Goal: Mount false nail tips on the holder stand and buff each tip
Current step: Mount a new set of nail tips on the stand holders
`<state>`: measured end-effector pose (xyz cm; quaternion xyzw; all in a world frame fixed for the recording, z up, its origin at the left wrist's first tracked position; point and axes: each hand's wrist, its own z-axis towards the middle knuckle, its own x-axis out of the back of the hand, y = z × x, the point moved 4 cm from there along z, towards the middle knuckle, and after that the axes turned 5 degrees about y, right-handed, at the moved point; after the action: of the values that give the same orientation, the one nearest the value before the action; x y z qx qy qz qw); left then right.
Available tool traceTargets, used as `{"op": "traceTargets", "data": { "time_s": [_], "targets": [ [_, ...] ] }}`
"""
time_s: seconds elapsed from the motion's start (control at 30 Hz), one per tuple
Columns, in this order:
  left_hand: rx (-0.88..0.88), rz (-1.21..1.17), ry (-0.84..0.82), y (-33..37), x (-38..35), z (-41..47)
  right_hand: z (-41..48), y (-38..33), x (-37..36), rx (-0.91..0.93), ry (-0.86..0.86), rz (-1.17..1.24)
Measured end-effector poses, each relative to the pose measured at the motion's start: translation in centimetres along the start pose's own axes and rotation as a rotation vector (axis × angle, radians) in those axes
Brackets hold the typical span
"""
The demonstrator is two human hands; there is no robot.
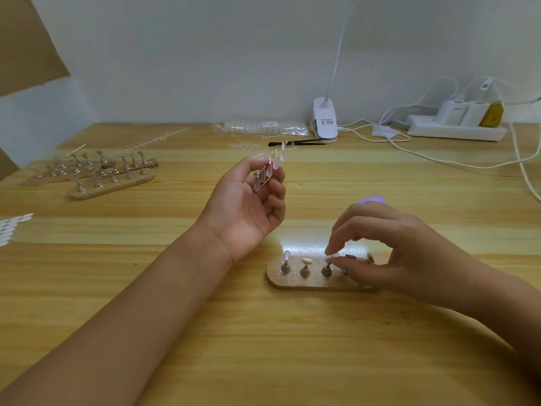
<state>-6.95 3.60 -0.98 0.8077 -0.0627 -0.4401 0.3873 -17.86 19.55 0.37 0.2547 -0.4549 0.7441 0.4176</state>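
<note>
Tip lined up over the third peg (325,270)!
My right hand (389,247) pinches a nail tip (332,257) right over it on the holder stand (292,284); left hand (248,206), farther back, grips spare tips (265,175).

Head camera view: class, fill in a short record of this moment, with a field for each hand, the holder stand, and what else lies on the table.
left hand: raised, palm up, pinching a strip of clear nail tips
right hand: pinching one nail tip at the third peg of the holder stand
holder stand: wooden base; leftmost peg carries a clear tip
elsewhere: spare stands far left; clip lamp and power strip at the back
</note>
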Motion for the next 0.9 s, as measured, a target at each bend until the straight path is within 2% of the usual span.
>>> {"op": "traceTargets", "data": {
  "time_s": [0.43, 0.67, 0.9],
  "targets": [
    [0.006, -0.012, -0.002, -0.1, -0.1, -0.1, 0.1, -0.1, -0.6, -0.001, -0.007, -0.013],
    [-0.007, 0.013, 0.011, -0.2, 0.0, 0.0, 0.1, 0.5, -0.8, -0.119, -0.041, 0.129],
    [-0.162, 0.250, 0.032, -0.5, -0.3, 0.0, -0.1, 1.2, -1.2, -0.236, -0.087, 0.237]
  ]
}}
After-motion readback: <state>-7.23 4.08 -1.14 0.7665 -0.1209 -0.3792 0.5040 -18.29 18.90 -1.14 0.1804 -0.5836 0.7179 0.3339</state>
